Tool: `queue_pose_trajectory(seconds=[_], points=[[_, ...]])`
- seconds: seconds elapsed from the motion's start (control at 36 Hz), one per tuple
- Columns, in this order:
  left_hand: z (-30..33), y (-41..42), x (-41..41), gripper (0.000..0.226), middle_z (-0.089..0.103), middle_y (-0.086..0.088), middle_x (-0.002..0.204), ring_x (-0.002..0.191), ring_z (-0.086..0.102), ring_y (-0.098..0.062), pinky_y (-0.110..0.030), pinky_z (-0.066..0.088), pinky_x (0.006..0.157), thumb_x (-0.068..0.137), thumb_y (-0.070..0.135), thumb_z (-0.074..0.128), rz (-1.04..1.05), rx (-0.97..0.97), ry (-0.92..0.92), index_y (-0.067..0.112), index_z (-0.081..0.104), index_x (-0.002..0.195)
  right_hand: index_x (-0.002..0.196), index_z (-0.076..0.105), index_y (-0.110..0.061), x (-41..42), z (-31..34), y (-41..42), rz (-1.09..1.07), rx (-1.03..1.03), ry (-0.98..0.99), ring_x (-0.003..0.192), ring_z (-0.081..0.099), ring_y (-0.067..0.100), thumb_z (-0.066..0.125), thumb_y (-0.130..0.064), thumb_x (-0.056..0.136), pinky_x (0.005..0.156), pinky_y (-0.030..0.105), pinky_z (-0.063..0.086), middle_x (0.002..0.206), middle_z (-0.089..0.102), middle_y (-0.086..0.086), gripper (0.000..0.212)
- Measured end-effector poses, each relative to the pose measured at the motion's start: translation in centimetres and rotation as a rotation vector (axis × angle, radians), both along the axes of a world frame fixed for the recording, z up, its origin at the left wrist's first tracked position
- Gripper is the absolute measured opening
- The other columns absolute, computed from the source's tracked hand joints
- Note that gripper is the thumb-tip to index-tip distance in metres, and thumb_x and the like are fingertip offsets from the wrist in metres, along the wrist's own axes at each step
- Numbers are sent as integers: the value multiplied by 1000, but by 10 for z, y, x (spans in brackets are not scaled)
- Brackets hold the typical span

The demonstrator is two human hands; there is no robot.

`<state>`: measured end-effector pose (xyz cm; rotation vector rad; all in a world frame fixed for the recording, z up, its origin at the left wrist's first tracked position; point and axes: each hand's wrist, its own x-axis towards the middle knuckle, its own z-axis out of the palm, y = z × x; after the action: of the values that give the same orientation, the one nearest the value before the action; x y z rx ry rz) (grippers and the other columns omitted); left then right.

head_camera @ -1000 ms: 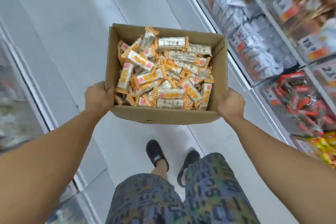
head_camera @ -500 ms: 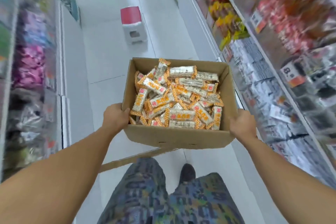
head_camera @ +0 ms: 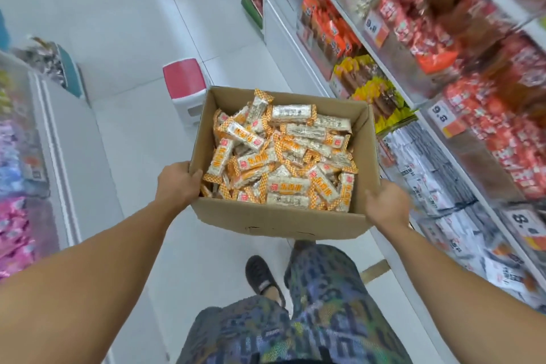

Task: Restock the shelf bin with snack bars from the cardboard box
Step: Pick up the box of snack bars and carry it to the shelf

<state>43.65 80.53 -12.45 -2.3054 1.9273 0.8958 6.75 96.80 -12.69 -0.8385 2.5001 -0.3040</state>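
A person carries an open cardboard box (head_camera: 277, 217) down a shop aisle, seen from a head-worn camera. Nearest the lens, at six o'clock, patterned shorts (head_camera: 295, 331) and one dark shoe (head_camera: 260, 276) show above the white floor (head_camera: 118, 23).

At nine o'clock on the box, the left hand (head_camera: 177, 186) grips the near left corner, thumb hooked over the rim, fingers hidden beneath. At three o'clock, the right hand (head_camera: 387, 205) presses the box's right wall; whether its fingers curl under the box cannot be told from this angle.

Snack bars (head_camera: 283, 156) in orange-and-white wrappers lie heaped loose inside, filling the box well up its walls; none has left it.

In the last second the view has swung from a downward look at floor and feet to a look ahead along the aisle, and the box has travelled with it. A red-topped step stool (head_camera: 186, 89), unseen a second ago, now stands at eleven o'clock just beyond the box's far left corner. Shelving (head_camera: 443, 115) packed with red, orange and yellow packets runs from one to four o'clock; a lower display (head_camera: 56, 127) lines the left at nine.

The shift suggests the carry to the target bin is under way, with restocking itself not begun. Which bin is meant cannot be told.
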Motion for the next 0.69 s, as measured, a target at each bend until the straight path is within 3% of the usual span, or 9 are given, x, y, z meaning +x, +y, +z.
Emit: queue_pose_trajectory(seconds=[0.11,0.22,0.39,0.53,0.61,0.69], points=[[-1,-83,-13,24,66,-4,79,73,60,-23,-30,46,63,95,32,53,-43,-4,-10,16,66,83,62,42,-14,-4,-8,-65,-63,0,-27,69,56,34,64,-12,89,52,32,32,63,50,5,34],[-5,-167,-31,24,65,-4,77,72,60,-23,-32,48,65,97,31,51,-99,-8,-45,17,64,82,76,52,-10,-12,-24,-144,-69,17,-49,83,63,39,66,-14,89,63,32,37,77,60,15,20],[0,-281,-45,26,66,-12,79,78,59,-34,-34,42,65,94,25,54,-131,-2,-86,7,64,78,75,59,-3,-22,-33,-251,-82,31,-63,81,64,45,69,-12,86,62,39,41,77,64,25,18],[11,-371,-50,24,65,-11,76,73,55,-31,-32,37,63,93,24,55,-173,-11,-91,7,63,78,83,65,3,-14,-25,-328,-117,55,-60,81,63,47,68,-12,87,62,35,36,75,61,24,16],[11,-428,-50,24,61,-8,72,72,55,-31,-33,38,63,94,23,54,-202,13,-92,8,63,77,75,59,-3,-4,-27,-373,-167,47,-63,81,63,47,69,-14,87,64,40,41,77,64,25,19],[3,-488,-52,26,57,-5,68,76,57,-33,-33,38,63,95,24,53,-277,27,-120,9,60,76,60,42,-16,9,-32,-415,-243,14,-68,75,60,43,68,-10,87,62,34,32,65,53,14,38]])
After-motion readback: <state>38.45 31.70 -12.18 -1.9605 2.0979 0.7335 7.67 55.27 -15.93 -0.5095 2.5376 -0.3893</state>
